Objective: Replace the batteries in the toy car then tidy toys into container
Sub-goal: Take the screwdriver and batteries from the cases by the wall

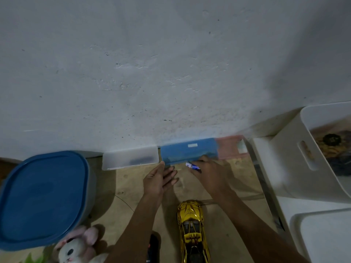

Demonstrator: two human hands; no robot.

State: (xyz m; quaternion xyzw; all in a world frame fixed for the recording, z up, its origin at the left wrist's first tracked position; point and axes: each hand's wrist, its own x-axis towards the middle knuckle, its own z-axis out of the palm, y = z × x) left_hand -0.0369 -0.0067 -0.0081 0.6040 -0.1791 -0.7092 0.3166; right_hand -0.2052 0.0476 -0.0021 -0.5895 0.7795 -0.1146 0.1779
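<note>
A shiny gold toy car [192, 230] stands on the floor between my forearms, nose toward the wall. My right hand [208, 172] grips a blue and white battery [193, 165] just in front of a blue plastic box [188, 151] against the wall. My left hand [161, 177] is beside it with fingers extended, touching the blue box's near left corner and holding nothing. A large container with a blue lid [40, 198] sits at the left.
A clear box [130, 158] and a pink box [230, 147] flank the blue box along the wall. A white bin [307, 154] with items inside stands at the right, a white surface [322, 232] below it. A plush bunny [76, 247] and a dark remote [152, 247] lie near me.
</note>
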